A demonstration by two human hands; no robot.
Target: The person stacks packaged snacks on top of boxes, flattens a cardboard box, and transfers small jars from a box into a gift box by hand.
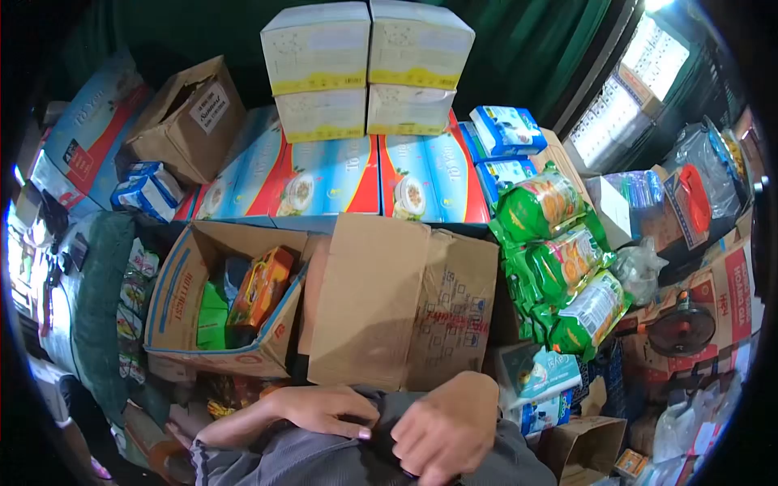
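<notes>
My left hand (332, 411) rests palm down on the grey clothing (292, 458) at my lap, its fingers stretched out and holding nothing visible. Close beside it, my right hand (447, 425) is closed, with its fingers curled down against the clothing. What those fingers hold, if anything, is hidden. Just beyond both hands stands a cardboard box with its brown flap (369, 304) folded out. To its left, an open carton (182, 312) holds an orange box (261, 287) and a green packet (212, 316).
White-and-yellow boxes (316, 61) are stacked on blue-and-red cartons (324, 182) at the back. Green snack packs (559, 259) hang at the right, near a round dark fan-like object (682, 328). A torn carton (190, 121) stands back left. A small open carton (587, 449) sits low right.
</notes>
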